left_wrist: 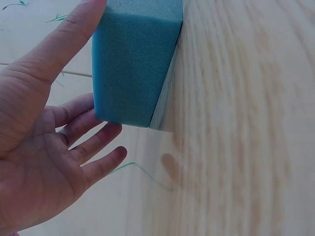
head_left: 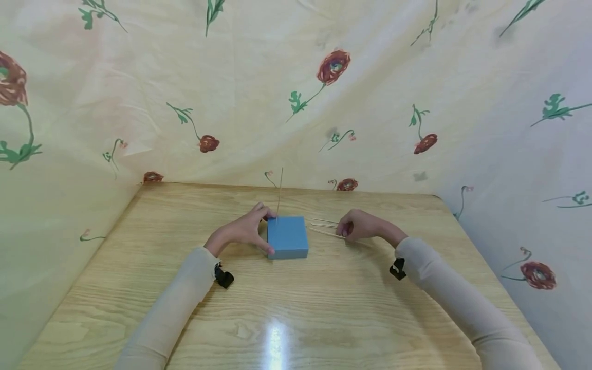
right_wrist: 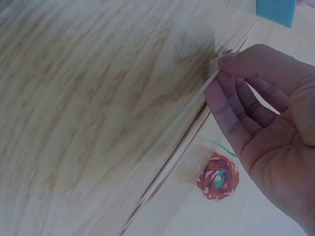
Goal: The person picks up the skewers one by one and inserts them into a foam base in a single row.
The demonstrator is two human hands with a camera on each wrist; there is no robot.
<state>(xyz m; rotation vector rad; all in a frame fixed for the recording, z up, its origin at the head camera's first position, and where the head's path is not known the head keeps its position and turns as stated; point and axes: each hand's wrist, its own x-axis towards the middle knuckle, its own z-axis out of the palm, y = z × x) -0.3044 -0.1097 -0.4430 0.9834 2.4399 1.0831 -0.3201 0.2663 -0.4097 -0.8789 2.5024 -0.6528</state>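
Note:
A blue foam block lies on the wooden table, with one thin wooden skewer standing upright near its far left corner. My left hand holds the block from its left side. In the left wrist view, the thumb and fingers span the foam block. To the right of the block, my right hand pinches a thin skewer between thumb and fingertips, close to the tabletop. Its tip points towards the block. More thin skewers lie just beyond it, partly hidden by the hand.
The wooden table ends at a floral cloth hanging behind it and along both sides. Black wrist straps sit on both arms.

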